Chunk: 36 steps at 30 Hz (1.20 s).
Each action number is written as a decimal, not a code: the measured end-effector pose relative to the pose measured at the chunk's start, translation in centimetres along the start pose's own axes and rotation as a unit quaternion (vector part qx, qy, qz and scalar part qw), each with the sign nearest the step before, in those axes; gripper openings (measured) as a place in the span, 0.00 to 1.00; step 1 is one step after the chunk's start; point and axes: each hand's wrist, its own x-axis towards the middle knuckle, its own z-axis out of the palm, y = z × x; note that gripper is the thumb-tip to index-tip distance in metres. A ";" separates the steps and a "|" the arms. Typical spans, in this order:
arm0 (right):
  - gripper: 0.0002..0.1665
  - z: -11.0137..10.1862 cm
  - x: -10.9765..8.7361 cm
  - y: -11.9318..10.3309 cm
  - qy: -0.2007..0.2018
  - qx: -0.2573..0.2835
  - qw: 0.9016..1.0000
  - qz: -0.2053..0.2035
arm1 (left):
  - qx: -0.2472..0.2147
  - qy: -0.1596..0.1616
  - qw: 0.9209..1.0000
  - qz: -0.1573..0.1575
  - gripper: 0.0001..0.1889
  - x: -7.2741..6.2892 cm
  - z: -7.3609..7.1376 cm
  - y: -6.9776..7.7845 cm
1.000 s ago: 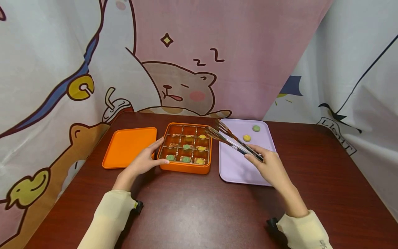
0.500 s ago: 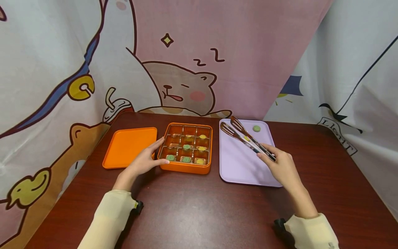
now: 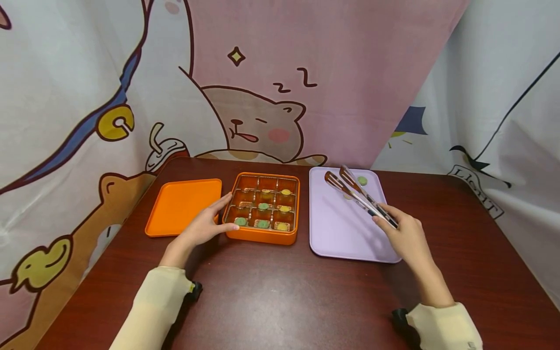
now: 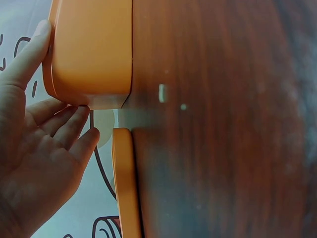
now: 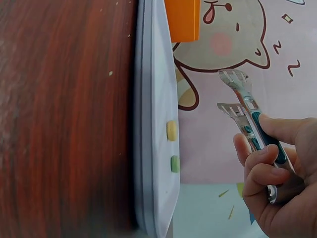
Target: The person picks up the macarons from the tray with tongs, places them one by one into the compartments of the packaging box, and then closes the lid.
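Observation:
My left hand (image 3: 203,226) rests at the left front corner of an orange box (image 3: 262,236), thumb on the front rim and fingers along the side. The box has a clear insert of small compartments, some holding green pieces (image 3: 263,224) and yellow pieces (image 3: 282,226). Metal tongs (image 3: 366,200) with slotted heads and dark grips are held in my right hand (image 3: 404,236) above a lilac tray (image 3: 332,238). Their two arms stand apart with nothing between them. On the tray lie a green piece (image 5: 175,163) and a yellow piece (image 5: 171,130), the latter mostly covered by the tongs in the head view.
An orange lid (image 3: 181,206) lies flat left of the box, partly behind my left hand. Everything stands on a dark wooden table (image 3: 271,291). A curtain with cartoon animals (image 3: 262,126) hangs right behind the table's far edge.
My right hand has carried the spread tongs rightward from beside the box's right edge to over the tray, near the two pieces. My left hand and the box stay still.

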 end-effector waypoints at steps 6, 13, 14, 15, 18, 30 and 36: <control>0.27 0.1 0.1 0.9 0.003 -0.011 1.000 0.006 | -0.002 0.000 1.000 -0.001 0.50 0.1 0.1 -0.1; 0.26 0.3 0.0 1.5 0.004 -0.017 1.000 0.010 | -0.004 0.001 1.000 0.001 0.51 0.1 0.1 -0.1; 0.26 0.3 0.0 1.6 0.003 -0.017 1.000 0.011 | -0.004 0.001 1.000 0.000 0.50 0.1 0.1 -0.1; 0.26 0.3 0.0 1.7 0.003 -0.018 1.000 0.014 | -0.007 0.001 1.000 -0.002 0.50 0.2 0.1 -0.1; 0.26 0.4 -0.1 2.0 -0.001 -0.020 1.000 0.023 | -0.005 0.002 1.000 -0.002 0.50 0.2 0.1 -0.2; 0.28 0.8 -0.3 2.9 -0.033 -0.032 0.998 0.051 | -0.001 0.003 1.000 -0.005 0.50 0.1 0.2 -0.3; 0.29 0.9 -0.2 3.2 -0.067 -0.052 0.994 0.074 | -0.003 0.002 1.000 -0.002 0.51 0.1 0.1 -0.2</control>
